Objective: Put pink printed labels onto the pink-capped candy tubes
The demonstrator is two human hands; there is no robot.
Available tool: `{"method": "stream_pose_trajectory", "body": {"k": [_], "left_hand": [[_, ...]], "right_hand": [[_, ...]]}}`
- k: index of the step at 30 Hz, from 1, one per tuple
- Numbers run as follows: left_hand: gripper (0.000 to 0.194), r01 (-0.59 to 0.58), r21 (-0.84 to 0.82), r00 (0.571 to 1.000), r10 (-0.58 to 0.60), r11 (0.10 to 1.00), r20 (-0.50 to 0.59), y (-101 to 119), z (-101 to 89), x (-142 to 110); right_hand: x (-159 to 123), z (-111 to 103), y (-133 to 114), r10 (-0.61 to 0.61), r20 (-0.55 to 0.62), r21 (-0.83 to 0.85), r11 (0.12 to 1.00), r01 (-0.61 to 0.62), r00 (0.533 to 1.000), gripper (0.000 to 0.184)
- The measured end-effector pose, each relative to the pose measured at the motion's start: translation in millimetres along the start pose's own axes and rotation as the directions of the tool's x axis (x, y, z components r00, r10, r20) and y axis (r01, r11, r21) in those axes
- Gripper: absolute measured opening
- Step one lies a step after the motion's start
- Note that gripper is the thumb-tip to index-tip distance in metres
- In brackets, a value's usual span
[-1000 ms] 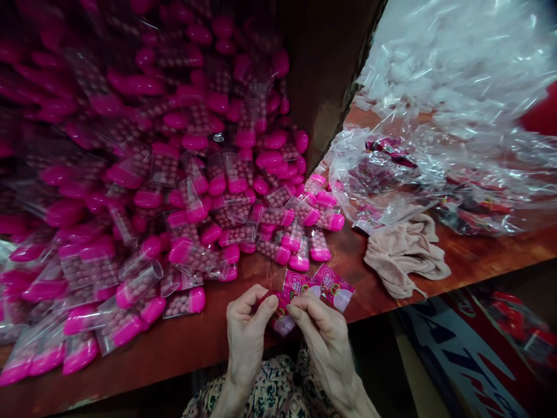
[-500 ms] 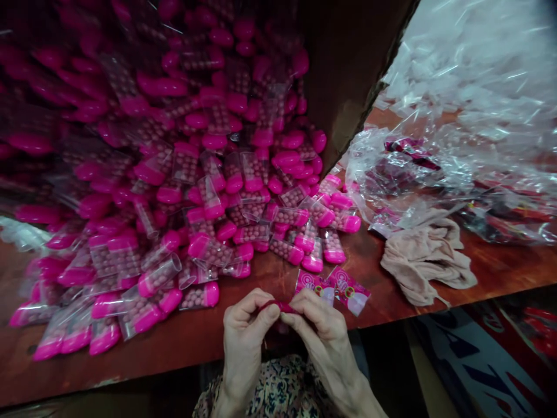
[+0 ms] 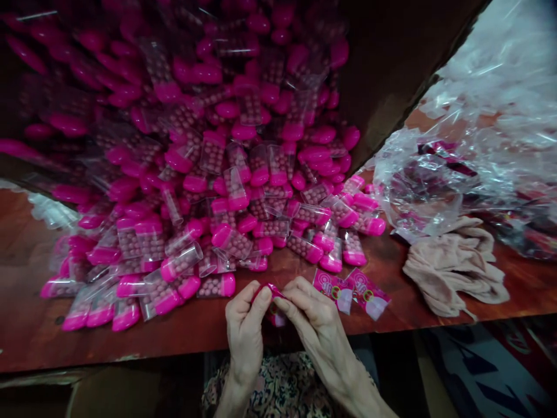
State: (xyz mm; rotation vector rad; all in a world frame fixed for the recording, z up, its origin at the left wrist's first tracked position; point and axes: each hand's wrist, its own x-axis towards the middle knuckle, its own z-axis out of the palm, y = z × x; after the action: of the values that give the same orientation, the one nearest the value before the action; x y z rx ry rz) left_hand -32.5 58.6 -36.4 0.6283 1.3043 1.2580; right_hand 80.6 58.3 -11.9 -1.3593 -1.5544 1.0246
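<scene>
- We look down on two bare hands: the left hand (image 3: 245, 325) and the right hand (image 3: 315, 322) pinch a small pink packet (image 3: 272, 289) between thumbs and fingers, probably to control it from both sides.
- Fingers cover most of it, so we cannot tell whether it is folded or open.
- At one o'clock from the hands, two printed sachets (image 3: 333, 290) lie flat on the table (image 3: 394, 252), seemingly for easy reach.
- From ten to twelve, pink-capped tubes (image 3: 235, 191) spill from a dark box (image 3: 387, 81), which seems to hold back the pile.
- At two, we find a crumpled beige cloth (image 3: 455, 270).
- Compared with one second ago, our view has swung left; the pinch remains, but less of the packet's print shows.
</scene>
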Motion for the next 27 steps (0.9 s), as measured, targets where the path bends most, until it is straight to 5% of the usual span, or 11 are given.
{"method": "stream_pose_trajectory", "body": {"k": [5, 9, 12, 18, 22, 27], "left_hand": [[0.023, -0.06, 0.093, 0.998, 0.063, 0.994, -0.03, 2.5, -0.7, -4.7], [0.015, -0.131, 0.182, 0.989, 0.117, 0.974, 0.086, 13.7, -4.2, -6.3], [0.01, -0.082, 0.074, 0.987, 0.071, 0.994, 0.144, 18.1, -4.4, -4.9], [0.019, 0.115, -0.205, 0.992, -0.124, 0.972, -0.034, 15.3, -0.2, 0.2], [0.026, 0.056, -0.185, 0.99, -0.079, 0.981, -0.115, 12.5, -4.5, 1.9], [0.025, 0.092, -0.148, 0.991, -0.105, 0.985, -0.084, 11.8, -8.7, -0.7]], "right_hand": [[1.4, 1.1, -5.9, 0.069, 0.022, 0.028, 0.997, -0.07, 0.997, 0.034], [3.0, -3.0, -2.0, 0.128, -0.006, 0.096, 0.987, -0.127, 0.992, 0.02], [2.9, -6.3, 1.8, 0.144, -0.054, 0.118, 0.983, -0.137, 0.988, 0.011], [-2.5, -2.7, -2.7, 0.225, 0.042, 0.162, 0.96, -0.229, 0.973, 0.027], [-1.9, -0.4, -6.1, 0.195, 0.046, 0.135, 0.971, -0.2, 0.98, 0.038], [2.2, -1.3, -3.6, 0.142, 0.042, 0.027, 0.989, -0.143, 0.989, 0.04]]}}
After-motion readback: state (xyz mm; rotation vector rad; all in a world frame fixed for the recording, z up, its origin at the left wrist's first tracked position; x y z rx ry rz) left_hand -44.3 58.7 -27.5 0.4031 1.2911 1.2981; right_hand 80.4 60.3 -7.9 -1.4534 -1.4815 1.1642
